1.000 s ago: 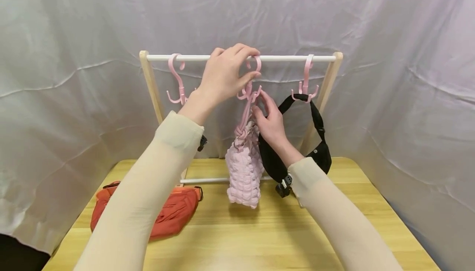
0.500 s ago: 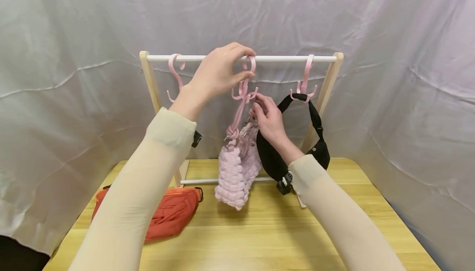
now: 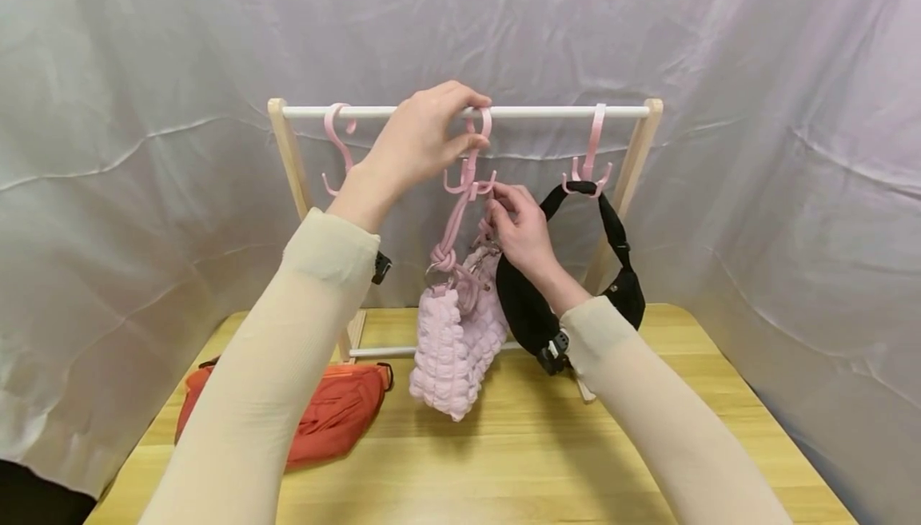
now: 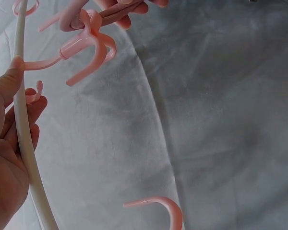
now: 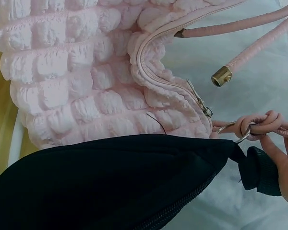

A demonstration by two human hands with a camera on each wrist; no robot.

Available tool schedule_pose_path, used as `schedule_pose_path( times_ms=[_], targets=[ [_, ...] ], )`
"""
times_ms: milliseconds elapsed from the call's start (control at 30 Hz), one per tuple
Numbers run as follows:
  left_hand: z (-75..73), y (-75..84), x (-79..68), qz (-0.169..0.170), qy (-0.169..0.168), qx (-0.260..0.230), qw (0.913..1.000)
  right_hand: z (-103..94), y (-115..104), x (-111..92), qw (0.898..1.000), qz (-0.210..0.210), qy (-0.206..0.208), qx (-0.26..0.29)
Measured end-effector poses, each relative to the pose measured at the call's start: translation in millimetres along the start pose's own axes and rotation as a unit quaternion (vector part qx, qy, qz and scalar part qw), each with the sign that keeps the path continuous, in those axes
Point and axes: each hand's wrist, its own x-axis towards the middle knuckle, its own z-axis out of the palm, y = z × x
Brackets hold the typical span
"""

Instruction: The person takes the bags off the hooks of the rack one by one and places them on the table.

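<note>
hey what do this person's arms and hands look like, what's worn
Both long sleeves are plain cream, ending in cuffs. The left hand and right hand wear no gloves. A small black object shows beside the left cuff.

Red bag (image 3: 341, 411) near left edge of counter (image 3: 446, 481): part hidden by left sleeve (image 3: 269, 357). Pink strap (image 3: 452, 225): part behind right hand (image 3: 524, 229).

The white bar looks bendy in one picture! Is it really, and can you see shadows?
Left wrist view: the white bar curves, probably the lens; head view: it looks straight, and soft shadows lie on the table below the pink bag; right wrist view: the black bag looks very dark.
</note>
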Motion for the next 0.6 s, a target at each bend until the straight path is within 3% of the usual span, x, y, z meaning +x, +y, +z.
schedule_pose_path(
  times_ms=[600],
  targets=[
    [2.2, -2.9, 1.2, 0.005, 0.01, -0.02, 0.9997, -0.8, -15.2, 4.0, 1.0, 0.026, 0.015, 0.004]
  ],
)
